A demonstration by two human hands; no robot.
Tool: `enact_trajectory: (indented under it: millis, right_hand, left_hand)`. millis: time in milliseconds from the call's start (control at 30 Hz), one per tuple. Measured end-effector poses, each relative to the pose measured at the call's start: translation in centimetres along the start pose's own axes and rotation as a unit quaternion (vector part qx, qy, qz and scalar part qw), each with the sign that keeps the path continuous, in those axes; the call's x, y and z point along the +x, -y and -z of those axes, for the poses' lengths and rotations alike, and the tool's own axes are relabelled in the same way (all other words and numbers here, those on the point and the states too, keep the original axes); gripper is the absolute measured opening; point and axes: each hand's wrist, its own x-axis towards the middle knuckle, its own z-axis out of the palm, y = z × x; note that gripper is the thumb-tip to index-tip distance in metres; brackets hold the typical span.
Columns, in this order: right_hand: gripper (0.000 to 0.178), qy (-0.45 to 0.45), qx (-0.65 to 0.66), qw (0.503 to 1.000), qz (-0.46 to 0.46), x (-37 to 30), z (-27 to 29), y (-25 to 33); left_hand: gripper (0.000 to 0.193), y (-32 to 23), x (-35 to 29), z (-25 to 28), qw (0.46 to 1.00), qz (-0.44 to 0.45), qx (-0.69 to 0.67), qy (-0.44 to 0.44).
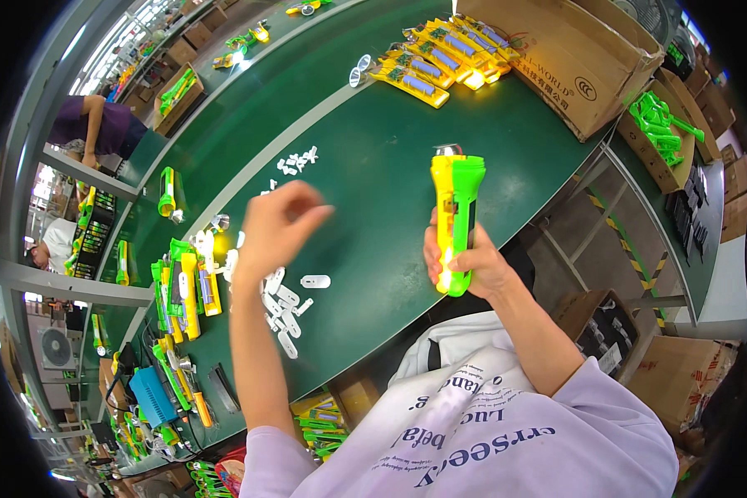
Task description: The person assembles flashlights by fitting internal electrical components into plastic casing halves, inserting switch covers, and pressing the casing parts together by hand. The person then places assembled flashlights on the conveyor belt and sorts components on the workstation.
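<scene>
Flashlight point(457, 216) of yellow and green plastic, silvery head up, nearly upright in the right hand point(479, 264), fingers and thumb wrapped round its lower body, near the edge of the green counter point(373, 224); step in hand reads as holding the two shell halves together, and the next move would call for a steady grip with the seam aligned. Left hand point(282, 226) well to the left of it, blurred, fingers curled, cannot tell if pinching anything; white oval plastic pieces point(288, 295) lie near it. Beyond, small white plastic bits point(293, 163), then yellow open half-shells point(440, 62).
</scene>
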Motion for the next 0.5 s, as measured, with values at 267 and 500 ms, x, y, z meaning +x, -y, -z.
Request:
enact_trajectory:
  millis: [267,500]
  right_hand:
    - [0.062,0.02,0.026,0.997,-0.075,-0.1,-1.8,-1.6]
    - [0.063,0.002,0.016,0.997,-0.08,0.1,-2.1,-1.5]
  left_hand:
    - [0.027,-6.6,-0.2,-6.2,0.976,-0.009,-0.206,0.064]
    - [0.035,-6.1,-0.2,-6.6,0.982,-0.024,-0.179,0.061]
